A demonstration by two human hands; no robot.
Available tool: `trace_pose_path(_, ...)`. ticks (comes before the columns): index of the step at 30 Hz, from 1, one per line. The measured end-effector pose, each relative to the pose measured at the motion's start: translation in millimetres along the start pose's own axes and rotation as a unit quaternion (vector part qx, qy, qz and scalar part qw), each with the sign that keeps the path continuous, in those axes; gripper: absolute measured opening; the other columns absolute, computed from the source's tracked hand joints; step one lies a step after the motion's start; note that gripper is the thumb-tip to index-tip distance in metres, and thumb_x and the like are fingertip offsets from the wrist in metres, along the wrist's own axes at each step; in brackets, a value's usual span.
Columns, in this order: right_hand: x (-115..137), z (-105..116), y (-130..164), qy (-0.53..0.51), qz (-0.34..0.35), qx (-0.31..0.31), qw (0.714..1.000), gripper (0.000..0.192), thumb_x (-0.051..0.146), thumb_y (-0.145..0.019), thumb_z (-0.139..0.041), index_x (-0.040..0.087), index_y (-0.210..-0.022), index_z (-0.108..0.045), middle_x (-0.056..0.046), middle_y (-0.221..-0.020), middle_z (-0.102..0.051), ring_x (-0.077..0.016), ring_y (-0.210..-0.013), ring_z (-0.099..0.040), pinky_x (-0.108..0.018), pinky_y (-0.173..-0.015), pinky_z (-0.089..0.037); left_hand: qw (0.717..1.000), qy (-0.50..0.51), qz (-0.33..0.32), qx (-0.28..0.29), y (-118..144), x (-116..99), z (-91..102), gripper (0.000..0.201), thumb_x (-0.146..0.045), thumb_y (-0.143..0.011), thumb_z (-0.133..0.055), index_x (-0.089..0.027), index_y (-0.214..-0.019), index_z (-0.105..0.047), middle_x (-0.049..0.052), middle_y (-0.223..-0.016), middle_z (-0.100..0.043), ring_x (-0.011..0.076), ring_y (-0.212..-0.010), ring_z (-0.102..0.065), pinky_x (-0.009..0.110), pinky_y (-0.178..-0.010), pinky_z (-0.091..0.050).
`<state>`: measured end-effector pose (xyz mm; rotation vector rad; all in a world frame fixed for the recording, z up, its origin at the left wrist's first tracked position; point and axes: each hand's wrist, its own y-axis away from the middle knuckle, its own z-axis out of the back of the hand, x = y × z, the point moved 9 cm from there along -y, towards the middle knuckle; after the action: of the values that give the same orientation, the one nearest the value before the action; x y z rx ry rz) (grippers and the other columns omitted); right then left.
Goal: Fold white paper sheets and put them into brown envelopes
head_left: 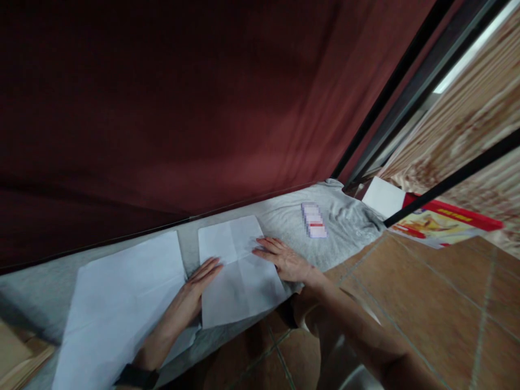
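A creased white sheet of paper (pixel 239 271) lies flat on a grey cloth (pixel 345 225) spread on the floor. My left hand (pixel 193 295) rests palm down on the sheet's left edge, fingers together and stretched out. My right hand (pixel 284 260) presses flat on the sheet's right side, fingers spread. Neither hand grips anything. A larger white sheet (pixel 122 303) lies to the left of it, partly under my left forearm.
A dark red curtain (pixel 182 97) hangs right behind the cloth. A small blurred card (pixel 313 220) lies on the cloth to the right. Further right are a white paper (pixel 384 197) and a red-and-yellow booklet (pixel 439 225) on brown floor tiles (pixel 426 303).
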<state>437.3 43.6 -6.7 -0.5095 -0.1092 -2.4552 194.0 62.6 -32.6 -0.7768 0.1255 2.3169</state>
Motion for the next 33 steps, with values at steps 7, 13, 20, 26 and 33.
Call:
trace_pose_path(7, 2, -4, 6, -0.044, 0.052, 0.025, 0.997, 0.043, 0.027, -0.097, -0.059, 0.026, -0.14, -0.064, -0.009, -0.157, -0.05, -0.0241, -0.147, -0.042, -0.046, -0.125, -0.027, 0.995, -0.087, -0.041, 0.021, 5, -11, -0.3, 0.065, -0.006, -0.085, -0.049, -0.034, -0.144, -0.059, 0.003, -0.156, -0.052, 0.0262, -0.148, -0.043, 0.059, -0.125, -0.028)
trace_pose_path(13, -5, 3, 4, -0.063, 0.048, 0.027, 0.997, 0.047, 0.029, -0.094, -0.063, 0.024, -0.141, -0.063, -0.01, -0.156, -0.051, -0.0238, -0.146, -0.043, -0.044, -0.124, -0.029, 0.991, -0.071, -0.101, 0.06, 11, -40, -14.1, 0.078, -0.002, -0.08, -0.047, -0.04, -0.147, -0.053, -0.004, -0.155, -0.052, 0.0202, -0.146, -0.046, 0.049, -0.127, -0.03)
trace_pose_path(20, 0, -6, 10, -0.068, 0.048, 0.067, 0.994, 0.058, 0.013, -0.085, -0.06, 0.026, -0.142, -0.062, -0.008, -0.159, -0.048, -0.0232, -0.148, -0.041, -0.044, -0.125, -0.024, 0.99, -0.082, -0.094, 0.063, 10, -42, -15.7, 0.085, -0.002, -0.074, -0.048, -0.04, -0.15, -0.05, -0.005, -0.158, -0.048, 0.0211, -0.146, -0.046, 0.047, -0.125, -0.034)
trace_pose_path(26, -3, -2, 10, -0.094, 0.042, 0.084, 0.991, 0.056, 0.015, -0.085, -0.062, 0.026, -0.14, -0.064, -0.007, -0.159, -0.048, -0.0211, -0.148, -0.042, -0.042, -0.125, -0.025, 0.989, -0.045, -0.107, 0.093, 19, -56, -24.6, 0.08, -0.004, -0.075, -0.054, -0.038, -0.148, -0.053, -0.003, -0.156, -0.052, 0.0215, -0.147, -0.044, 0.049, -0.127, -0.029)
trace_pose_path(33, -10, -1, 8, -0.134, 0.041, 0.057, 0.988, 0.039, 0.015, -0.092, -0.063, 0.031, -0.126, -0.073, -0.003, -0.151, -0.058, -0.022, -0.141, -0.051, -0.046, -0.123, -0.031, 0.983, 0.072, -0.038, 0.165, 23, -37, -17.3, 0.057, -0.008, -0.087, -0.052, -0.037, -0.133, -0.068, -0.003, -0.15, -0.057, 0.023, -0.145, -0.047, 0.053, -0.124, -0.033)
